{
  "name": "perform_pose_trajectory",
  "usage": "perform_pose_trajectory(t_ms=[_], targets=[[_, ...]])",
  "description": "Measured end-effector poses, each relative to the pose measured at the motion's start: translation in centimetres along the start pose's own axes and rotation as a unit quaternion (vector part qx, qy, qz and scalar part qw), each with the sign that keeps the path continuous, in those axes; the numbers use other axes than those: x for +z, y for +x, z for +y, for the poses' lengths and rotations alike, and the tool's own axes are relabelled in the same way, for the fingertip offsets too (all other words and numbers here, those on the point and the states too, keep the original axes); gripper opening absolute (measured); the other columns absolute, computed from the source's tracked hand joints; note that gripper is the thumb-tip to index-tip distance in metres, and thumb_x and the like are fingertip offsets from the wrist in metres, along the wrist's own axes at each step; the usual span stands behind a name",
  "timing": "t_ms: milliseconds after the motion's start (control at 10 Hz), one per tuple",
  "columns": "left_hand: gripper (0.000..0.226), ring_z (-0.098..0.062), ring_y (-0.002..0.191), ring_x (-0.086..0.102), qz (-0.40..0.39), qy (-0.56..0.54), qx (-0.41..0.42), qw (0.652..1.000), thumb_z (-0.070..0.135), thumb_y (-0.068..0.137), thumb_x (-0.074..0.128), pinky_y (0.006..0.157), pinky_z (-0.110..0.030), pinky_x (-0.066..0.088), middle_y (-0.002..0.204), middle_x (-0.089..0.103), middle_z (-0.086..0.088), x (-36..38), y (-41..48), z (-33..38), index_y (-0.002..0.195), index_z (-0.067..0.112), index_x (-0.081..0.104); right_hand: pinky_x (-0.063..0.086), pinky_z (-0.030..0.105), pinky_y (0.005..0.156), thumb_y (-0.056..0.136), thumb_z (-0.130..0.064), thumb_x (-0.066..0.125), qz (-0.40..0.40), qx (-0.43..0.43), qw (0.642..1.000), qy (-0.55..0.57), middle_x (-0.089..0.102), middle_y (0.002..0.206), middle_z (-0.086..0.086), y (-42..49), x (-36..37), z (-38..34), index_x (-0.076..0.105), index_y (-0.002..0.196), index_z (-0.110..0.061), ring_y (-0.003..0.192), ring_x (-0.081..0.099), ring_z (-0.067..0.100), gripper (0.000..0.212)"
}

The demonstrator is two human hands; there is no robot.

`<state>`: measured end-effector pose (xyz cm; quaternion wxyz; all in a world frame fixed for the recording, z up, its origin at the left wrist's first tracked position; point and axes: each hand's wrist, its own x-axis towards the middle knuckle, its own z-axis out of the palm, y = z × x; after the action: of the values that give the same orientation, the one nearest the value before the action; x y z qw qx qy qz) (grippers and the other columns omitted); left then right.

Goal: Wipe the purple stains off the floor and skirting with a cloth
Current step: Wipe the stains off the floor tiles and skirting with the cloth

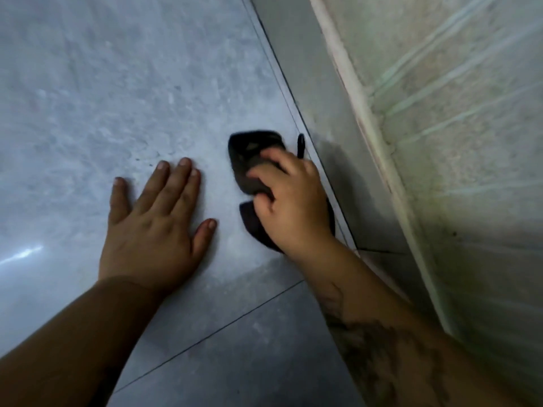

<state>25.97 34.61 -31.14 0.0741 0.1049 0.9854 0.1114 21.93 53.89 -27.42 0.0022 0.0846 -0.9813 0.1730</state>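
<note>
A dark cloth (249, 154) lies pressed on the pale grey floor tile (117, 98), right beside the grey skirting (320, 107). My right hand (291, 198) is shut on the cloth and covers its middle; dark cloth shows above and below the fingers. A small dark loop (301, 146) of the cloth sticks up next to the skirting. My left hand (155, 221) rests flat on the floor to the left of the cloth, fingers spread, holding nothing. A few small dark specks (144, 161) sit on the tile near my left fingertips. I cannot make out any purple stain.
The skirting runs diagonally from top centre to lower right. Above it rises a rough greenish wall (458, 127) with a pale ledge (361, 113). Dark grout lines (223, 324) cross the tiles near my forearms.
</note>
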Motion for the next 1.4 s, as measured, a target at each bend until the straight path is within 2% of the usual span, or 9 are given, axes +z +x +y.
perform_pose_trajectory(t_ms=[100,300,600,800,1000,1100,1200,1300,1400], targets=[[0.071,-0.025,0.148,0.022,-0.005,-0.003,0.000,1.000,0.053,0.093,0.032,0.115,-0.062,0.011,0.161,0.023,-0.004,-0.2,0.0,-0.2,0.153,0.015,0.026,0.041,0.034,0.077,0.068,-0.015,0.053,-0.042,-0.121,0.990,-0.051,0.070,0.108,0.000,-3.1,-4.0,1.5,0.072,0.082,-0.018,0.094,0.053,0.028,0.024],[0.070,-0.025,0.147,0.023,-0.008,-0.029,-0.001,1.000,0.051,0.093,0.034,0.115,-0.061,0.008,0.161,0.026,-0.005,-0.2,-0.2,-0.2,0.153,0.014,0.028,0.047,0.039,0.072,0.066,-0.015,0.044,-0.299,-0.171,0.892,-0.292,0.065,0.072,-0.002,-8.6,-9.3,4.9,0.066,0.064,-0.021,0.073,0.061,0.027,0.023],[0.063,-0.026,0.147,0.024,-0.008,-0.060,-0.009,0.998,0.046,0.096,0.033,0.116,-0.057,0.013,0.160,0.028,-0.002,-0.6,0.0,-0.4,0.152,0.017,0.031,0.032,0.044,0.094,0.079,0.002,0.041,-0.160,-0.222,0.860,-0.430,0.062,0.090,0.015,13.5,-4.0,1.8,0.063,0.086,-0.004,0.095,0.054,0.031,0.024],[0.059,-0.020,0.151,0.007,0.041,-0.079,-0.116,0.989,0.043,0.101,0.018,0.118,-0.049,0.000,0.164,0.006,0.003,-2.3,8.3,-6.0,0.155,0.022,0.011,0.031,0.040,0.075,0.085,-0.015,0.059,-0.166,-0.191,0.844,-0.473,0.032,0.059,0.002,29.7,-1.8,-2.4,0.064,0.085,-0.011,0.098,0.063,0.034,0.007],[0.061,-0.015,0.149,-0.011,0.056,-0.071,-0.165,0.982,0.048,0.099,0.004,0.118,-0.048,-0.011,0.162,-0.012,0.006,-3.4,14.7,-8.9,0.154,0.026,-0.008,0.038,0.042,0.081,0.086,-0.018,0.058,-0.143,-0.208,0.837,-0.485,0.058,0.082,0.009,37.0,-0.5,-3.9,0.064,0.089,-0.015,0.102,0.061,0.029,0.007],[0.062,-0.019,0.150,0.005,0.067,-0.081,-0.178,0.978,0.046,0.098,0.018,0.119,-0.050,-0.001,0.163,0.008,0.003,-3.7,15.4,-8.9,0.155,0.022,0.012,0.031,0.039,0.075,0.086,-0.019,0.058,-0.128,-0.212,0.842,-0.479,0.034,0.062,0.001,41.8,0.0,-5.3,0.062,0.088,-0.016,0.101,0.061,0.030,0.006],[0.061,-0.025,0.147,0.022,0.078,-0.092,-0.169,0.978,0.042,0.095,0.031,0.117,-0.054,0.011,0.158,0.028,0.000,-3.8,15.7,-8.9,0.151,0.018,0.032,0.035,0.039,0.077,0.088,-0.023,0.056,-0.121,-0.201,0.845,-0.481,0.049,0.071,0.006,45.7,0.2,-6.1,0.065,0.095,-0.016,0.103,0.060,0.030,0.013],[0.060,-0.026,0.143,0.031,0.090,-0.092,-0.167,0.978,0.041,0.092,0.035,0.113,-0.056,0.017,0.154,0.037,0.000,-3.6,15.9,-9.1,0.146,0.016,0.042,0.038,0.046,0.095,0.089,-0.022,0.054,-0.093,-0.184,0.851,-0.483,0.066,0.104,0.014,48.1,1.0,-6.1,0.066,0.098,-0.016,0.111,0.056,0.031,0.017],[0.060,-0.026,0.142,0.034,0.097,-0.075,-0.168,0.978,0.041,0.091,0.036,0.112,-0.056,0.018,0.153,0.039,0.001,-3.3,16.1,-9.3,0.145,0.016,0.045,0.041,0.043,0.094,0.090,-0.019,0.051,-0.044,-0.188,0.870,-0.454,0.067,0.105,0.014,47.3,1.8,-5.7,0.067,0.098,-0.014,0.107,0.058,0.031,0.018]])
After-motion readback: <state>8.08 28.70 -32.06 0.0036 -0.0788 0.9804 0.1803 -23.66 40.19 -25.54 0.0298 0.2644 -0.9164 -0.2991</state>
